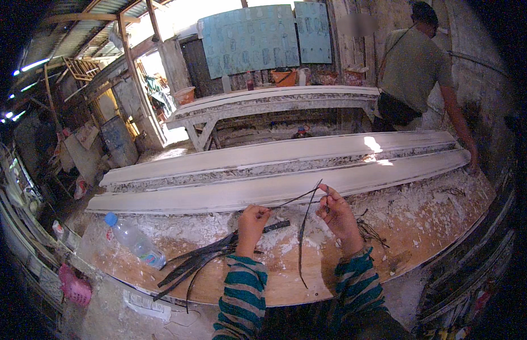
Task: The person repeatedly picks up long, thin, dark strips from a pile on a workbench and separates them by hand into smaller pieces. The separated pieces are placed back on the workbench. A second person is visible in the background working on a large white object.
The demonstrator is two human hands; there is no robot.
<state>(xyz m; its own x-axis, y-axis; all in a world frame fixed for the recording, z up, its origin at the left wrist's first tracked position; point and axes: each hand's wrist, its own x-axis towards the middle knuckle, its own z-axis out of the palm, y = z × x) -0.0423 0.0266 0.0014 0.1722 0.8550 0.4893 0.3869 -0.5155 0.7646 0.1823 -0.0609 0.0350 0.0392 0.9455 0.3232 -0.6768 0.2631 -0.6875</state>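
Observation:
My left hand (252, 228) is closed, pinching a thin black strip (304, 241) above the workbench (274, 286). From those fingers the strip rises to a sharp bend beside my right index finger, then hangs down toward the bench's near edge. My right hand (338, 218) is closed at the strip near this bend, index finger raised; the exact contact point is too small to see clearly. Beneath and left of my left hand lies a bundle of flat black strips (202, 259). Tangled thin black strands (370, 232) rest just right of my right hand.
Two long white moulded lengths (229, 195) lie across the bench among white flakes. A clear bottle (133, 241) with a blue cap lies at the left. Another person (413, 71) bends at the far right, one hand by the moulding's end. A second bench (274, 102) stands behind.

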